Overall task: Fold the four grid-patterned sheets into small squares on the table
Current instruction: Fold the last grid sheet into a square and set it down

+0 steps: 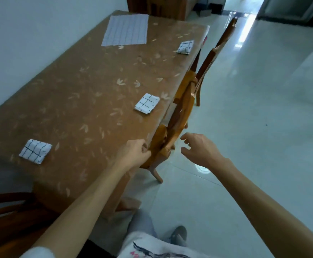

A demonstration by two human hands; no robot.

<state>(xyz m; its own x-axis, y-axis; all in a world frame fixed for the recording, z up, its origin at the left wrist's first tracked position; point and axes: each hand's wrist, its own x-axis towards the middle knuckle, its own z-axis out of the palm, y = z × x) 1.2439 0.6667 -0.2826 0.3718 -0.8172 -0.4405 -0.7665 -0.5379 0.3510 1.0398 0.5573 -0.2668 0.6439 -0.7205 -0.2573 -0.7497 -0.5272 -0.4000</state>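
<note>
Three folded squares (147,103) on table (73,101); fourth sheet (126,32) flat, far end.

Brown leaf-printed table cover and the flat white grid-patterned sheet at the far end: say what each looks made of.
Brown leaf-printed table cover: probably plastic or oilcloth, smooth with a soft sheen, draped over the table edge. Flat white grid-patterned sheet: likely thin woven cloth, matte, with faint wrinkles; paper cannot be ruled out.

My left hand (136,151) curls beside the chair (179,112); whether it grips anything, I cannot tell. The bottom edge cuts off both my forearms (88,202).
</note>
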